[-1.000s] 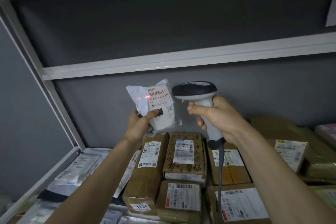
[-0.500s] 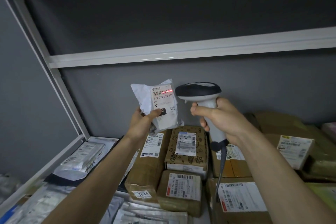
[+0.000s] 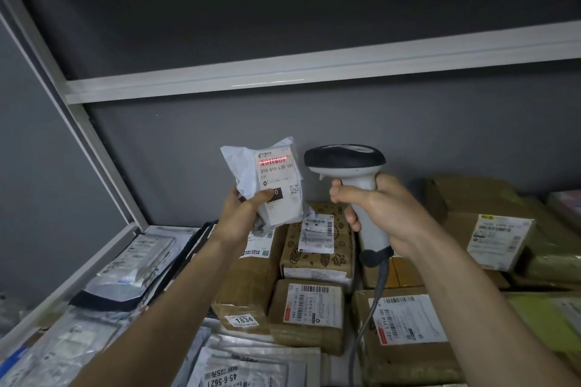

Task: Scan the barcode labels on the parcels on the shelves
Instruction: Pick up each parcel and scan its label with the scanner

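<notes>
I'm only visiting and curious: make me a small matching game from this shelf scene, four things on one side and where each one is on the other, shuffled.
Things:
1. white poly parcel
2. barcode scanner
3. red scan line
4. sticker reading 1834

Places:
A. on a brown box lying on the shelf
B. held up in the left hand
C. across the barcode of the held parcel's label
D. gripped by its handle in the right hand

Pairs: 1-B, 2-D, 3-C, 4-A
</notes>
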